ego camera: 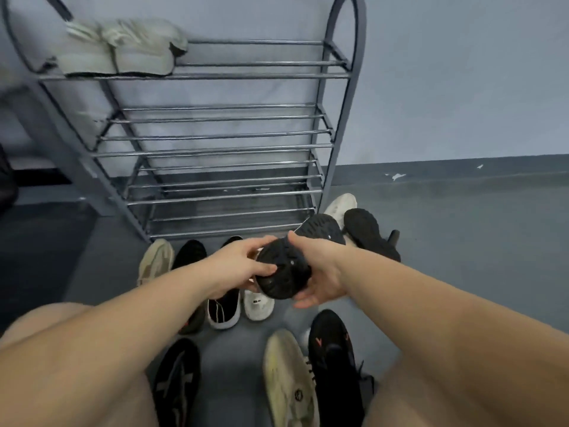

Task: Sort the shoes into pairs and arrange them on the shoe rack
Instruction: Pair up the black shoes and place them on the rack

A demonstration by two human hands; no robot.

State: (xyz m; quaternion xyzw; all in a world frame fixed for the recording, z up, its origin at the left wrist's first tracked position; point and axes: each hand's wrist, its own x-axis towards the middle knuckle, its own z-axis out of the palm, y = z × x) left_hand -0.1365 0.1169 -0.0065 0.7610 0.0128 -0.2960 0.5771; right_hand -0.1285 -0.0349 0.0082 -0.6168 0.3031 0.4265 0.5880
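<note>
Both hands hold one black shoe [284, 269] above the floor, its dark treaded sole turned toward me. My left hand [237, 266] grips the heel end, thumb on the sole. My right hand [320, 272] grips the middle from the right. The grey metal shoe rack [221, 146] stands straight ahead, with a pale beige pair [123, 50] on its top shelf at the left. Loose shoes lie on the floor: a beige one [155, 260], a black one [191, 254], a black-and-white one [223, 309] and a white one [258, 305].
Right of the rack lie a white shoe [340, 206] and a black shoe [366, 232]. Close to me sit a black shoe with grey stripes [177, 380], a cream shoe [289, 380] and a black shoe with red marks [334, 359]. My knees frame the bottom corners.
</note>
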